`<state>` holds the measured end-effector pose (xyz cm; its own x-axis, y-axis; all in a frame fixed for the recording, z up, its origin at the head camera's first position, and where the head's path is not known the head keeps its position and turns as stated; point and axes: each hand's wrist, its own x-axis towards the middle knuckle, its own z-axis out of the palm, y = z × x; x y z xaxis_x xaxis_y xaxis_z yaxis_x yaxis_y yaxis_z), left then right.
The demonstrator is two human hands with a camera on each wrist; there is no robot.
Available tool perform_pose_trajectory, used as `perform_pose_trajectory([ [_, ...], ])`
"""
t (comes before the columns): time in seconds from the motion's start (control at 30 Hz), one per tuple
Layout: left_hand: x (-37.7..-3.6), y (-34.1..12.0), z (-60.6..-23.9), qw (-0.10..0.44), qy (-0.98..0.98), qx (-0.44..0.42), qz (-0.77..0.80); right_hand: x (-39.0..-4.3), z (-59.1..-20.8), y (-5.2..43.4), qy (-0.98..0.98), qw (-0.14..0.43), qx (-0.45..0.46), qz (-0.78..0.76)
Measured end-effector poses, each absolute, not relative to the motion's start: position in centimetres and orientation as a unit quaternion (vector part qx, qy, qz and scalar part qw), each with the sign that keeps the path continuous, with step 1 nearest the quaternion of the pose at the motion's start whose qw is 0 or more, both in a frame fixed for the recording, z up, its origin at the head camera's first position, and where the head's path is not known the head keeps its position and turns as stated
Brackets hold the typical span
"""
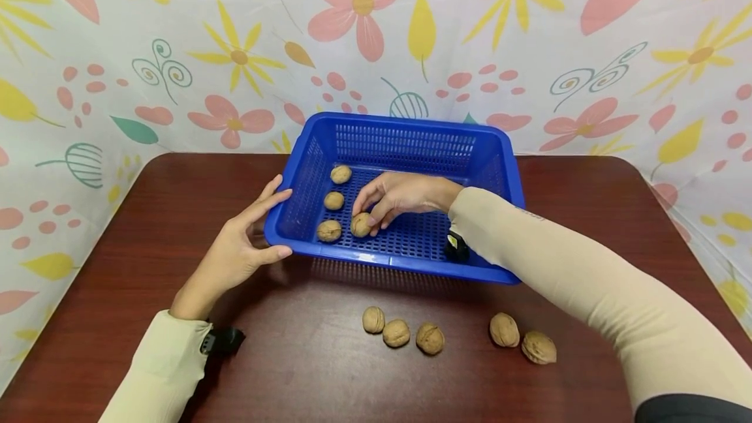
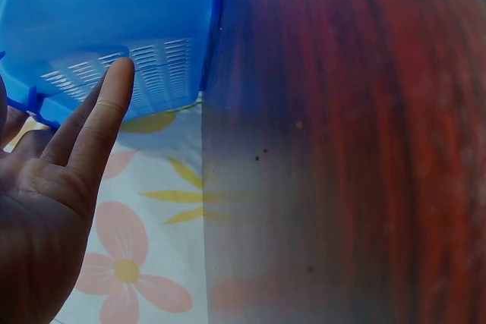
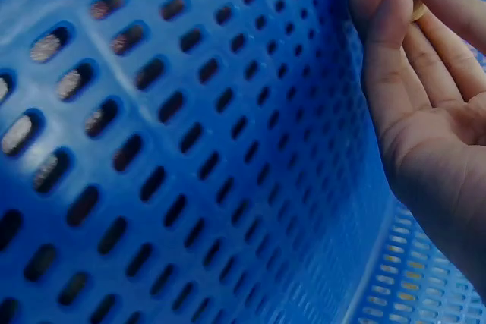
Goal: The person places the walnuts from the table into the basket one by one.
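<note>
Lying along the near edge of the desk [image 1: 176,214] were five loose walnuts: a row of three [image 1: 396,333] toward the middle and a pair [image 1: 521,339] to their right, all well apart from either hand. Beyond them sat the blue basket [image 1: 411,129], long axis running left to right, with its near left corner braced by the left hand [image 1: 237,250]. That hand was open, fingers straight, thumb against the near wall and fingertips touching the left wall (the left wrist view showed a finger laid flat on the slotted plastic). Farther in, the right hand [image 1: 399,196] reached over the near rim and pinched a walnut [image 1: 361,224] between curled fingertips, low on the basket floor toward its left side. Just left of that nut stood a column of three others [image 1: 333,201], running away toward the far wall. The loose walnuts lay nearer the right arm than the left.
</note>
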<state>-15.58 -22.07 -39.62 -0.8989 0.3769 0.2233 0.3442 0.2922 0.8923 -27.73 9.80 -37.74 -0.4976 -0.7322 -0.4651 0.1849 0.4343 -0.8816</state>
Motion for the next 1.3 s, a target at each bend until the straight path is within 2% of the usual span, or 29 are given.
perform_pose_trajectory([
  [0.9, -15.8, -22.0, -39.4, 0.013, 0.8, 0.228, 0.555, -27.4, -37.1, 9.2, 0.726, 0.473, -0.228, -0.444],
  [1.03, -15.7, -22.1, -39.5, 0.013, 0.803, 0.225, 0.552, -27.7, -35.6, 9.8, 0.747, 0.448, -0.215, -0.441],
  [1.3, -15.6, -22.1, -39.7, 0.016, 0.804, 0.223, 0.55, -27.0, -30.8, 12.7, 0.793, 0.36, -0.204, -0.446],
])
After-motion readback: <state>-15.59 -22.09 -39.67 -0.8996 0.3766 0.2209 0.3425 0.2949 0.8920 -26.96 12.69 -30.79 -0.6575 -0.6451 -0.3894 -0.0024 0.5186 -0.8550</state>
